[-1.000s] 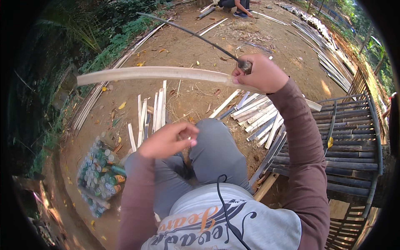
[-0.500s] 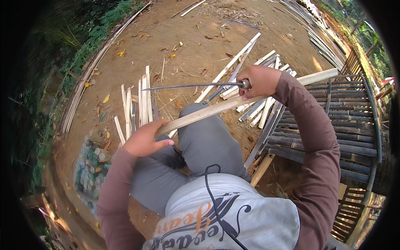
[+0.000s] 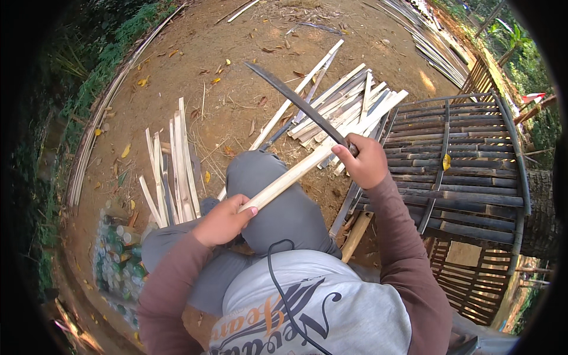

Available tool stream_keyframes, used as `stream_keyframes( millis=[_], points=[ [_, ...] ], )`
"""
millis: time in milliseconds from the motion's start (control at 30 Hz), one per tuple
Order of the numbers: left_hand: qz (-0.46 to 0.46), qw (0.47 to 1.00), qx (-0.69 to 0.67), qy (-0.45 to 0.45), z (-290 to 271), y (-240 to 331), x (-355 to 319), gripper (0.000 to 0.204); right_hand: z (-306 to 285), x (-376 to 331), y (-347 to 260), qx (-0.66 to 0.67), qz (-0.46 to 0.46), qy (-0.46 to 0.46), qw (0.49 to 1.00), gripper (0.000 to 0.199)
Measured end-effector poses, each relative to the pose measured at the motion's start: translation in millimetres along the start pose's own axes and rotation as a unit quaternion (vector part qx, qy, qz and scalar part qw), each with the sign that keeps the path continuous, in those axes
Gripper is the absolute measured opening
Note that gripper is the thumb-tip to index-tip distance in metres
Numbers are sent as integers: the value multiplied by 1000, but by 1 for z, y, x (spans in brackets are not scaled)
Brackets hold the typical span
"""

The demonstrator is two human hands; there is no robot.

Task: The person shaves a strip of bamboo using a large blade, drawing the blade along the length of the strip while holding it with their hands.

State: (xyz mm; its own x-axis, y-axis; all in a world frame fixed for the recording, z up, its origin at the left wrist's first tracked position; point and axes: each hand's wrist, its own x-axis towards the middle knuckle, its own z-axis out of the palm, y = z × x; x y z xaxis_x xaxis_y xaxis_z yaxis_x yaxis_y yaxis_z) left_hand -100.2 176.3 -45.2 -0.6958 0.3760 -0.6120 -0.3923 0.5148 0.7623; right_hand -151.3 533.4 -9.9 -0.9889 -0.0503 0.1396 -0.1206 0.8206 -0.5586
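My left hand (image 3: 223,220) grips the near end of a long, pale bamboo strip (image 3: 290,180), which slants across my right knee toward the upper right. In my right hand (image 3: 364,161) is the handle of a machete (image 3: 296,102). Its dark blade points up and to the left, above the ground and the loose strips. The blade's base lies close to the bamboo strip; whether they touch I cannot tell.
Split strips (image 3: 349,103) lie in a pile beyond my knee, and another bundle (image 3: 171,171) stands to the left. A bamboo bench (image 3: 473,165) is at right. Plastic bottles (image 3: 121,260) sit at lower left. A dark cord (image 3: 281,278) hangs over my shirt.
The machete has swung from lying nearly level to a steep slant with its tip raised. My right hand has come lower, and the bamboo strip now tilts more steeply.
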Motion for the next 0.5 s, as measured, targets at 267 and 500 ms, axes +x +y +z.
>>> stream_keyframes(
  millis=[267,500],
  points=[
    [-38,990,-135,-32,42,5,-10,38,69,-114,29,69,-38,16,997,60],
    [70,996,33,50,59,-6,7,43,78,-122,17,-5,-45,-51,998,61]
  ],
)
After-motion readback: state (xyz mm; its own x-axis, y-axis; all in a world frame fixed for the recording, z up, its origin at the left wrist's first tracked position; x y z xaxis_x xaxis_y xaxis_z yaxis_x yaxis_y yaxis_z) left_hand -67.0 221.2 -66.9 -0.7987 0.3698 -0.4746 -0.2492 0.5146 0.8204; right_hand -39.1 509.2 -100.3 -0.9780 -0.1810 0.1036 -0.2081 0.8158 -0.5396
